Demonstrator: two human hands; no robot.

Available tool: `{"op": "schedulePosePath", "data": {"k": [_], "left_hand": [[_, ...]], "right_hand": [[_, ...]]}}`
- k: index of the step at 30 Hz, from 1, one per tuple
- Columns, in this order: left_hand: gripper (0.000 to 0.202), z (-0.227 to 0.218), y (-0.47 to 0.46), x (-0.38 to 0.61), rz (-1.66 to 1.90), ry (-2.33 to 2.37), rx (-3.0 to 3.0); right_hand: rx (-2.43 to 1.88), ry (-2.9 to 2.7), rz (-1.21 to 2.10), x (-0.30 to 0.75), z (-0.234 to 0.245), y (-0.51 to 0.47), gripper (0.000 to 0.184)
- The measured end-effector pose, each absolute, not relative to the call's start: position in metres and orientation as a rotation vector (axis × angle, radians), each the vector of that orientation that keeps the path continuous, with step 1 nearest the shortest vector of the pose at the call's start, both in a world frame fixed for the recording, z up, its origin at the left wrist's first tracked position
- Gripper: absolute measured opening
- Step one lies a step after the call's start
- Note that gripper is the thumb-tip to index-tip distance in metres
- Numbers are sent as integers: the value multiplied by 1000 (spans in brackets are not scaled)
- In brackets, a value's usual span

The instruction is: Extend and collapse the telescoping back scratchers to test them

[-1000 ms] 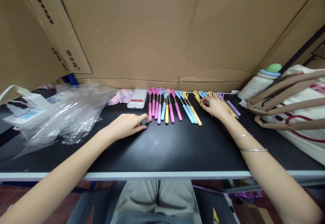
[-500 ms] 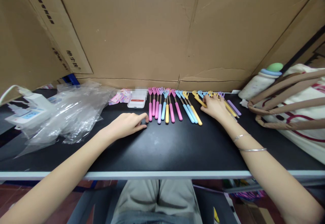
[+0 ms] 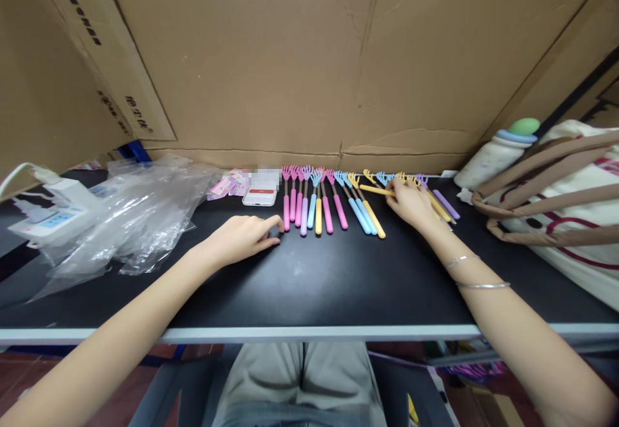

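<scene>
Right grip (image 3: 410,202) on yellow handle (image 3: 376,189) (part-hidden)

Pastel claw sticks (image 3: 286,213) on a black tabletop (image 3: 309,285), total candy-shop palette
Sticks come in hot pink, lilac, baby blue and yellow, and the tabletop has a pale grey front edge. Plain brown cardboard (image 3: 242,59) behind, black printing on the left. Power strip (image 3: 31,231) is white with light blue panels, cards (image 3: 223,188) pink and purple, bottle (image 3: 487,166) speckled off-white with a blue collar (image 3: 517,137) and green cap (image 3: 523,126). Bag's (image 3: 594,213) cream with brown straps (image 3: 556,240) and deep red lines. Bangle's (image 3: 483,286) silver.
</scene>
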State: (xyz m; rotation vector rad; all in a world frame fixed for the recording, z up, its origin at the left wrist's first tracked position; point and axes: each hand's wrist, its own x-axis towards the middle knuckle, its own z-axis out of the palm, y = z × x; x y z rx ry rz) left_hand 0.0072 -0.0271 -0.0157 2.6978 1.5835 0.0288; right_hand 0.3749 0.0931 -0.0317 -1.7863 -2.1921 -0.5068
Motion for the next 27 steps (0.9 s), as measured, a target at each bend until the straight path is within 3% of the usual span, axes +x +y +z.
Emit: {"op": "schedulePosePath", "data": {"k": [17,21,27], "left_hand": [[24,-14,-28,8,31,1610,2658],[25,-11,-29,9,89,1637,2637],[31,-4,-29,8,146,1830,2616]], "right_hand": [[-1424,-1936,128,357,-11,76,12],[-1199,-1999,400,335,-1,53,17],[-878,-2286,466,299,-3,19,14]]}}
